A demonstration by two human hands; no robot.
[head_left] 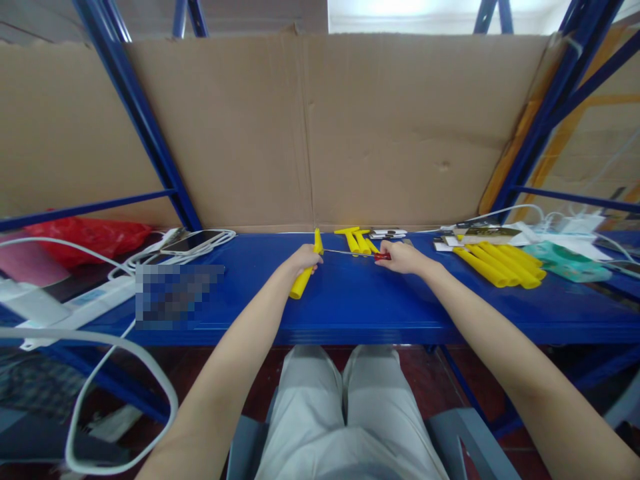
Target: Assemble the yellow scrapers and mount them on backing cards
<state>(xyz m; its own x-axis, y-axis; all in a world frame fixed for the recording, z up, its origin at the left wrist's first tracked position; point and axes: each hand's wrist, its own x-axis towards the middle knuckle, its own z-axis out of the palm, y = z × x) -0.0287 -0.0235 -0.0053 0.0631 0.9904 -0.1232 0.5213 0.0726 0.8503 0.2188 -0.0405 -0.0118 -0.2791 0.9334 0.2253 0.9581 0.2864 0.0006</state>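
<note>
A seated person works with both hands over a blue surface [360, 300]. The left hand [305, 259] is closed around a yellow tubular piece [300, 283], which tilts with its wide lower end toward the person. The right hand [397, 256] is closed on the red handle of a thin metal-shafted tool [350, 253], whose shaft points left toward the upper part of the yellow piece; whether its tip touches cannot be told. Both are in front of the person, left of the middle of the surface.

Behind the tool, between the hands, lie several yellow T-shaped pieces [361, 241]. To the right, yellow tubes [500, 264] lie side by side next to a teal plastic bag [570, 261]. To the left are a red plastic bag [95, 237], a white power strip [95, 303] and coiled white cable [220, 238]. A cardboard panel [380, 133] stands upright at the back, between blue metal posts [145, 127]
</note>
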